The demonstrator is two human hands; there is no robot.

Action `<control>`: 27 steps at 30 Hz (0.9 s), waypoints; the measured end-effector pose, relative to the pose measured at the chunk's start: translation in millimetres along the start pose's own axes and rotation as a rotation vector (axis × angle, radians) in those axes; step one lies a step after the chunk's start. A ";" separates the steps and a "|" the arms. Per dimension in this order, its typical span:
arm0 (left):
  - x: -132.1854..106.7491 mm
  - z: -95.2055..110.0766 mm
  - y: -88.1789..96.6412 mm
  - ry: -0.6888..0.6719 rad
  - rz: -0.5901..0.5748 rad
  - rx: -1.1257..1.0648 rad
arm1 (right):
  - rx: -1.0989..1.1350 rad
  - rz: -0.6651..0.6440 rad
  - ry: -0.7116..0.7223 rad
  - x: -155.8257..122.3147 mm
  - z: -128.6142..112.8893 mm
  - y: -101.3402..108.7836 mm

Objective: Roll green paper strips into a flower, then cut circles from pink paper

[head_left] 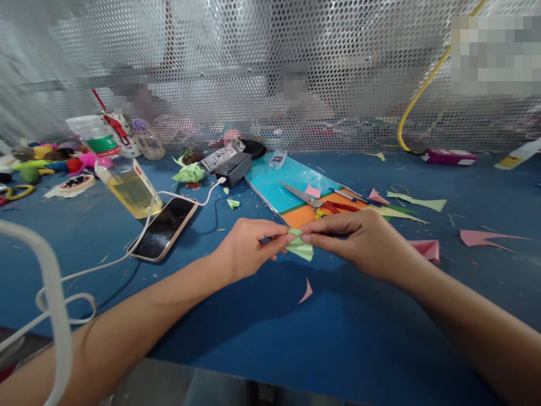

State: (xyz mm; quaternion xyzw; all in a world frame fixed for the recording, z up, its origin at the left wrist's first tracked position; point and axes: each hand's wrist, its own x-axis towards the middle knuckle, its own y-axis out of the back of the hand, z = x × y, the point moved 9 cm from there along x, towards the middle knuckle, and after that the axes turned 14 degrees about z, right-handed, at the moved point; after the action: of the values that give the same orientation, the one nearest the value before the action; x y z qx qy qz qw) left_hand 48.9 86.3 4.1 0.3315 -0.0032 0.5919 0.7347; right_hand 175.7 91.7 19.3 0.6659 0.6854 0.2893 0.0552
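Between my two hands, above the blue table [346,332], is a small pleated piece of light green paper [301,248]. My left hand [253,248] pinches its left edge between thumb and fingers. From the other side my right hand [359,239] pinches its upper right part. The folds fan out below my fingertips. Just beyond my right hand lie scissors [302,195] with red handles, on orange paper [298,216] and a turquoise sheet [291,176]. A pink paper scrap [306,290] rests on the table below the green piece.
A phone [165,228], a white cable [122,260], a bottle of yellow liquid [134,189] and a dark grey box [233,169] stand or lie at left. Pink cutouts [486,238] and a purple box [449,157] are at right. A perforated metal screen [236,45] closes off the back.
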 end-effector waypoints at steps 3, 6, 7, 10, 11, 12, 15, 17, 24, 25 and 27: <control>-0.7 -2.8 -0.1 0.042 0.001 -0.020 | 0.020 -0.005 -0.003 -0.2 -1.8 -0.3; -1.1 -4.3 2.6 0.096 0.036 -0.079 | 0.070 -0.003 -0.024 0.0 -1.1 -0.5; -1.0 -3.0 4.1 0.097 0.052 -0.099 | 0.096 -0.003 -0.036 0.1 0.0 -0.6; -0.6 4.6 5.7 0.055 0.060 -0.126 | 0.152 -0.031 -0.077 -0.4 5.0 -3.2; -0.5 6.9 5.8 0.041 0.057 -0.125 | 0.155 -0.045 -0.090 -0.7 7.1 -4.4; -0.3 8.6 5.6 0.032 0.051 -0.119 | 0.152 -0.061 -0.100 -1.0 9.0 -5.5; 0.1 11.1 6.0 0.022 0.047 -0.097 | 0.146 -0.093 -0.119 -1.6 12.5 -7.5; -0.1 11.1 6.4 0.028 0.049 -0.094 | 0.168 -0.107 -0.128 -1.7 12.9 -8.4; -1.3 10.5 5.0 0.040 0.038 -0.089 | 0.209 -0.139 -0.122 0.1 12.8 -10.2; -1.2 10.2 4.6 0.046 0.035 -0.087 | 0.195 -0.145 -0.110 0.3 12.6 -10.0; -0.8 9.7 4.5 0.055 0.034 -0.079 | 0.163 -0.154 -0.087 0.4 12.1 -9.4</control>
State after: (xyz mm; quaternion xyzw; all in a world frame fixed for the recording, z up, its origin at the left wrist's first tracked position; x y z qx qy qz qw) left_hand 48.5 81.2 13.5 0.2860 -0.0119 0.6127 0.7366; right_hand 173.0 96.5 5.0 0.6256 0.7527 0.1983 0.0525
